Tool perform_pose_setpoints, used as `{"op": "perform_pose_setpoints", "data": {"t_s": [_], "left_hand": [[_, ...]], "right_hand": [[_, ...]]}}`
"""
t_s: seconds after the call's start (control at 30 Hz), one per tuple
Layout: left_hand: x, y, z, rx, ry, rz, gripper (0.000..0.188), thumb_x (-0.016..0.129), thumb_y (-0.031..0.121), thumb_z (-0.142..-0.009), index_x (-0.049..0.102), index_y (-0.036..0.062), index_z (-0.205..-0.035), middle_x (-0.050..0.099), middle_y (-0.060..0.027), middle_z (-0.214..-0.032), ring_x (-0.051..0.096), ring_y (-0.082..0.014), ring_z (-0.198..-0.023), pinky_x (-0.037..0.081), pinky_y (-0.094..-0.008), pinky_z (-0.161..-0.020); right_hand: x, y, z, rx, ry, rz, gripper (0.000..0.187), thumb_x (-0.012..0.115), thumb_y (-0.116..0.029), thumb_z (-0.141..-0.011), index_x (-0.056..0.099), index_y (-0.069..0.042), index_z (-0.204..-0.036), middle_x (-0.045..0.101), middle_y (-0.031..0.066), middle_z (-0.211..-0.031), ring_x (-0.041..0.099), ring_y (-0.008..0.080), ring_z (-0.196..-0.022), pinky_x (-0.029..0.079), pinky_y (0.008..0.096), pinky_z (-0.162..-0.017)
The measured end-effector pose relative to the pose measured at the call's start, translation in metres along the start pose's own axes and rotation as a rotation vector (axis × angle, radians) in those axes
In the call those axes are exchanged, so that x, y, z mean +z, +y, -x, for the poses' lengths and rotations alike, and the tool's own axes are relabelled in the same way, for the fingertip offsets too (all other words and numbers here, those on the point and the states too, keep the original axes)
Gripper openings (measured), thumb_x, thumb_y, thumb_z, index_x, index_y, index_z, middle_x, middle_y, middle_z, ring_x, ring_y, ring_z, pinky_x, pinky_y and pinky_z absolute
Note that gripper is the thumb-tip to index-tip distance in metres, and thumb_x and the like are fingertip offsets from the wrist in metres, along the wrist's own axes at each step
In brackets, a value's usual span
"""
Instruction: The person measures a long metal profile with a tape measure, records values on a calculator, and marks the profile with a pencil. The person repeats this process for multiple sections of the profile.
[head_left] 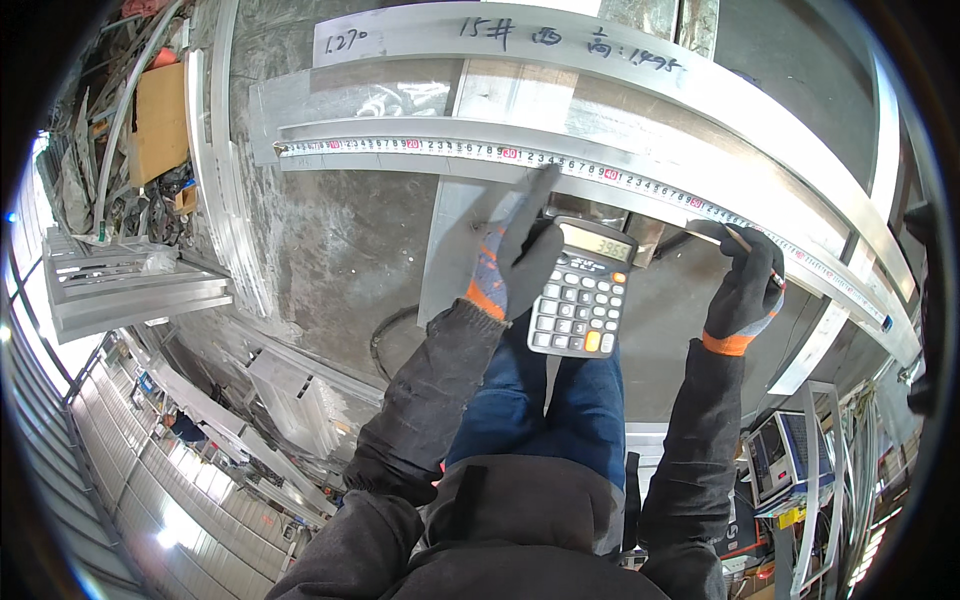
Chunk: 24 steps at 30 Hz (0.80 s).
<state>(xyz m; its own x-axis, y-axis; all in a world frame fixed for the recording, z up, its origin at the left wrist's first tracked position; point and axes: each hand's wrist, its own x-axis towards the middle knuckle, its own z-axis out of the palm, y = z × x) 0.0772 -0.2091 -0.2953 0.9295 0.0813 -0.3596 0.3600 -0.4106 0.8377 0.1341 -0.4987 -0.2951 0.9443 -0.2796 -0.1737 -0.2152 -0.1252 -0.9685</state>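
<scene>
Running left to right, the tape (641, 184) passes the left hand (510, 262), grasping a calculator (578, 295), and right hand (745, 290), gripping a pen (738, 238).

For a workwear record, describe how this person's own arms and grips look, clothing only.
The left grip and right grip each wear a glove, mostly black with some bluish-grey fabric showing, ending in an orange cuff. The left sleeve and right sleeve are long, dark grey to black and creased. No cables show on the arms.

Free gap R of calc (579, 288); alum. bar (600, 150) w/ tape (506, 154) blocks far side.
</scene>
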Motion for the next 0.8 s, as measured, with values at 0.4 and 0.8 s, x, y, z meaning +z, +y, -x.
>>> {"op": "perform_pose_setpoints", "data": {"t_s": [0.4, 0.8], "left_hand": [[0.000, 0.005, 0.004, -0.150, -0.049, 0.247, 0.068, 0.057, -0.001, -0.097, 0.043, 0.0051, -0.163, 0.064, -0.0134, -0.137, 0.054, -0.0074, -0.076, 0.051, -0.0271, -0.071], [0.016, -0.019, -0.001, 0.027, -0.092, 0.045, 0.068, 0.055, -0.004, -0.098, 0.042, 0.0059, -0.164, 0.058, -0.0135, -0.150, 0.062, -0.0128, -0.106, 0.054, -0.0287, -0.092]], "right_hand": [[0.005, -0.007, 0.001, 0.011, 0.045, 0.127, 0.031, 0.053, -0.023, -0.109, 0.072, 0.002, -0.109, 0.074, 0.0087, -0.089, 0.062, 0.0126, -0.081, 0.047, 0.0267, -0.077], [0.077, -0.045, 0.040, -0.104, -0.145, 0.304, 0.015, 0.069, 0.000, -0.095, 0.073, 0.002, -0.109, 0.077, 0.0121, -0.102, 0.072, 0.0169, -0.093, 0.056, 0.0312, -0.085]]}}
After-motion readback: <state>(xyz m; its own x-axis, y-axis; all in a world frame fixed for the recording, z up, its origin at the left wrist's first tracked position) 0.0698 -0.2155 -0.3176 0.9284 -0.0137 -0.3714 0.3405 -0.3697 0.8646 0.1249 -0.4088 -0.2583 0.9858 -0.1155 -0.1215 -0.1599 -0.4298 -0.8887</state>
